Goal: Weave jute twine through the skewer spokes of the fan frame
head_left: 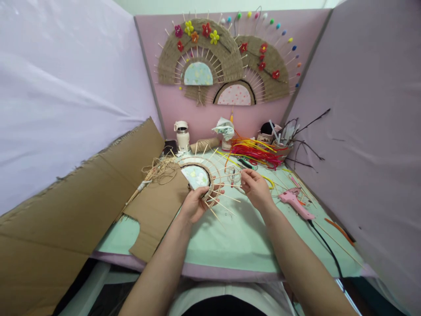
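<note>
My left hand [196, 202] is wrapped round the lower edge of a small half-round woven fan [196, 176], thumb on its face. The fan has a pale blue, flower-patterned centre with a dark rim, and thin wooden sticks fan out from it. A light brown strand curves among the sticks. To the right of the fan, my right hand [255, 186] is closed in a pinch beside the tip of one stick. What lies between its fingertips, a stick end or a thin strand, is too small to tell.
Cardboard [158, 210] covers the left, with loose twine [164, 169] and a stick bundle on it. A pink glue gun [296, 204] with a black cord lies right. Behind are red and yellow pipe cleaners [255, 151], a twine roll [204, 145], a white bottle [182, 135] and branches [304, 145].
</note>
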{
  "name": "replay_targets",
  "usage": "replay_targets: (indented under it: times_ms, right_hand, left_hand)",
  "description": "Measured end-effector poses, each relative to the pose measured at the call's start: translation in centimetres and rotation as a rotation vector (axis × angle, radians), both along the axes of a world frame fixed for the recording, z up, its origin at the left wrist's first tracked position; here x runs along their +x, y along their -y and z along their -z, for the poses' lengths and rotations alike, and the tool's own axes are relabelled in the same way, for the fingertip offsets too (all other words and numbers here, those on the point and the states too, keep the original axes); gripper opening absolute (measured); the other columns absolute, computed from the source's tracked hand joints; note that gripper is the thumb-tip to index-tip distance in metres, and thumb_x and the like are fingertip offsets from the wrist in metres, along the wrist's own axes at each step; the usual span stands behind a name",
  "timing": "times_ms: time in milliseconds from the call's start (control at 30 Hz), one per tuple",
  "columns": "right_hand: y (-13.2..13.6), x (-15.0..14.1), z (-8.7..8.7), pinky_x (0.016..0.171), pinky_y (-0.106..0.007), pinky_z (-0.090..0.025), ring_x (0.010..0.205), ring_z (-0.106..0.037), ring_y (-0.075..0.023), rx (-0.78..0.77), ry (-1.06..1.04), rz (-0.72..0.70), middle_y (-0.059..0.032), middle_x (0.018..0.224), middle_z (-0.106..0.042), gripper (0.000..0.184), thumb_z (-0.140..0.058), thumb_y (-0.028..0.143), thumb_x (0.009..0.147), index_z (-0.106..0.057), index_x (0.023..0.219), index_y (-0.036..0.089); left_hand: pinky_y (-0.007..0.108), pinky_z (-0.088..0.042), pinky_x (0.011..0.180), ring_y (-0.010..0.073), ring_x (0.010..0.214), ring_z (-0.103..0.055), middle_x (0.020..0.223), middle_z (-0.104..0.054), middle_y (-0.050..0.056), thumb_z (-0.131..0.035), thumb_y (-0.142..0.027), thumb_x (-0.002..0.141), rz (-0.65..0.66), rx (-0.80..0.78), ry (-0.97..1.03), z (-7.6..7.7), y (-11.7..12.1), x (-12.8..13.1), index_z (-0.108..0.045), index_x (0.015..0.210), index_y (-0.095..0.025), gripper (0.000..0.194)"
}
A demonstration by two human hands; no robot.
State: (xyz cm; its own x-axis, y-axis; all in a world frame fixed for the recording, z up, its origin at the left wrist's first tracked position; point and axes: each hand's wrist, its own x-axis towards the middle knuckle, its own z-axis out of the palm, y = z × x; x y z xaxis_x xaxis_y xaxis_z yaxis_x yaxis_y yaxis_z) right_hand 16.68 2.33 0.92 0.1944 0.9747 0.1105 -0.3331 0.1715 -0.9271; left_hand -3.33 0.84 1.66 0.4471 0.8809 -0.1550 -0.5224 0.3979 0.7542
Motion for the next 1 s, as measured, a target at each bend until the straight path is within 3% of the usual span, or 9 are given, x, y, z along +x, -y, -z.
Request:
replay_targets:
  times_ms: [200,333,600,700,833,1000]
  right_hand:
    - [0.14,0.33,-0.71,0.043,-0.023,-0.027,0.044,-0.031,-0.0060,0.118,-0.079,0.003,0.0044,0.060,-0.048,0.022,-0.069,0.033,0.066,-0.056,0.080,0.022]
    - [0.16,0.46,-0.83,0.045,-0.023,-0.030,0.046,-0.033,-0.0055,0.167,-0.116,0.033,0.0028,0.068,-0.055,0.019,-0.070,0.029,0.065,-0.056,0.077,0.022]
    - [-0.19,0.35,-0.34,0.040,-0.019,-0.024,0.044,-0.036,-0.0042,0.081,-0.114,0.052,0.0023,0.065,-0.059,0.024,-0.074,0.028,0.061,-0.059,0.078,0.020]
    - [-0.26,0.29,-0.08,0.041,-0.019,-0.025,0.046,-0.042,-0.0056,0.069,-0.062,0.072,0.0015,0.067,-0.062,0.023,-0.073,0.029,0.062,-0.059,0.079,0.021]
    - [0.03,0.09,0.01,0.049,-0.022,-0.037,0.059,-0.053,-0.0108,0.109,0.150,0.138,-0.0002,0.071,-0.065,0.020,-0.070,0.029,0.065,-0.064,0.082,0.021]
    - [0.39,-0.16,0.05,0.060,-0.027,-0.043,0.065,-0.056,-0.0137,0.149,0.374,0.118,-0.0029,0.077,-0.067,0.012,-0.065,0.030,0.068,-0.070,0.073,0.020]
  left_hand:
    - [0.025,-0.053,0.063,0.0211,0.091,-0.065,0.113,-0.064,0.015,-0.050,-0.016,0.079,-0.056,0.007,-0.021,0.04,-0.12,0.02,-0.058,0.115,-0.010,0.037]
    - [0.024,-0.053,0.062,0.0213,0.089,-0.066,0.111,-0.065,0.016,-0.051,-0.017,0.078,-0.010,0.006,-0.079,-0.04,0.08,-0.01,-0.060,0.110,-0.009,0.034]
    - [0.024,-0.050,0.057,0.0230,0.086,-0.067,0.108,-0.066,0.014,-0.053,-0.019,0.076,0.084,0.038,-0.075,-0.26,0.49,-0.14,-0.055,0.121,-0.012,0.045]
    - [0.024,-0.050,0.055,0.0229,0.084,-0.067,0.108,-0.067,0.013,-0.052,-0.019,0.076,0.092,0.030,-0.045,-0.12,0.39,-0.30,-0.052,0.125,-0.013,0.050]
    - [0.023,-0.050,0.053,0.0215,0.082,-0.067,0.106,-0.067,0.012,-0.050,-0.019,0.077,0.113,0.024,-0.017,-0.19,0.40,-0.55,-0.043,0.133,-0.016,0.057]
    - [0.022,-0.050,0.052,0.0195,0.079,-0.067,0.104,-0.068,0.011,-0.048,-0.019,0.078,0.165,0.022,0.049,-0.03,0.34,-0.96,-0.035,0.139,-0.018,0.063]
